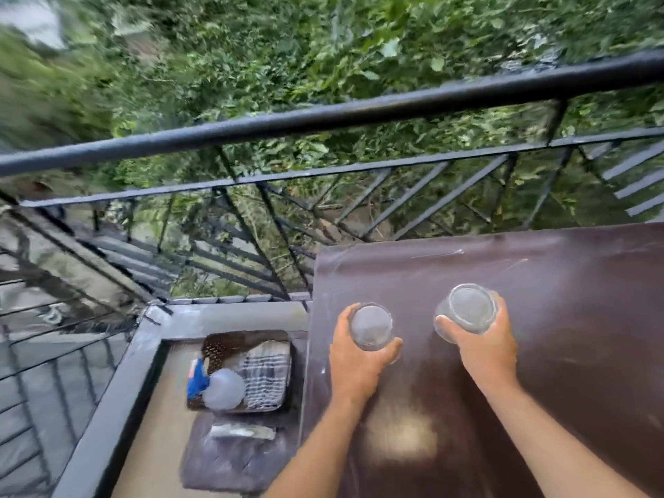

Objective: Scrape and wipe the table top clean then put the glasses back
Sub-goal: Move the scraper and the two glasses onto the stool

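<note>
Left hand (354, 357), right hand (481, 345) each grip round clear glass; tabletop (575, 318) brown, seemingly smooth.

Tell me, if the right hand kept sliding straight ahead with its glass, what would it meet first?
Only bare table top lies ahead of the right hand and its glass. Past the far edge stands the black railing, though depth is hard to judge.

Bare forearms, apparently sleeveless, no jewellery

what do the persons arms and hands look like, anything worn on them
Both forearms are bare as far as the frame shows: no sleeves, gloves, watch or bracelets. The left hand and right hand show no rings that can be made out, though the picture is somewhat blurred.
</note>
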The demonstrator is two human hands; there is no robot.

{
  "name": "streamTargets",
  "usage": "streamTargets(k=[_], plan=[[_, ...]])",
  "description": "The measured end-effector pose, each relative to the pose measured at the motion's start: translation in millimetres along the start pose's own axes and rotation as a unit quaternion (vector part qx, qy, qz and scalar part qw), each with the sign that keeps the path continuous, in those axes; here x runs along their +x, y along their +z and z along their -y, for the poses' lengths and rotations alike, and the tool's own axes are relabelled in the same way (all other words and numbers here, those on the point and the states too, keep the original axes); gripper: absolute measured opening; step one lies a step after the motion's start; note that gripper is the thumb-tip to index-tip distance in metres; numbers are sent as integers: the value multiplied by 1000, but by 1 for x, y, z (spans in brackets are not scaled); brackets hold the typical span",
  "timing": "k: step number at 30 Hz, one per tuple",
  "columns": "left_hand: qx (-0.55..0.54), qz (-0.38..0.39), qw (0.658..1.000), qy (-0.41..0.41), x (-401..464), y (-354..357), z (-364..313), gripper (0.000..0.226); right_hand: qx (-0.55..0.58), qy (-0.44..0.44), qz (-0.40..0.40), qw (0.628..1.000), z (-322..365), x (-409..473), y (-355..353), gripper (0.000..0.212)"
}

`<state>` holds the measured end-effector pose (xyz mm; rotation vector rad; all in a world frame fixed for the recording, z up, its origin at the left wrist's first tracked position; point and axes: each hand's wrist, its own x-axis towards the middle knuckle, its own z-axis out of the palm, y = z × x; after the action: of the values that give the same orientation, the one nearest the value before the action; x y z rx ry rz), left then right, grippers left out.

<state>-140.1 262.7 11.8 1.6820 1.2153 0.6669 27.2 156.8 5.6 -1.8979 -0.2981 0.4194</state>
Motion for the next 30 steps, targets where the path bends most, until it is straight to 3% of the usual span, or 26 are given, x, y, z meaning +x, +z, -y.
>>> streamTargets(k=[12, 17, 25, 30], plan=[[40, -81, 996, -24, -24, -224, 104, 80, 16, -92, 153, 984, 43, -152, 189, 73], [51, -87, 994, -45, -31, -287, 143, 80, 12, -94, 158, 983, 40, -210, 245, 76], [65, -74, 990, -102, -53, -327, 215, 87, -45, -44, 167, 984, -20, -268, 284, 84], [82, -63, 986, -134, -59, -321, 259, 75, -54, -12, 107, 993, -51, -264, 287, 78]])
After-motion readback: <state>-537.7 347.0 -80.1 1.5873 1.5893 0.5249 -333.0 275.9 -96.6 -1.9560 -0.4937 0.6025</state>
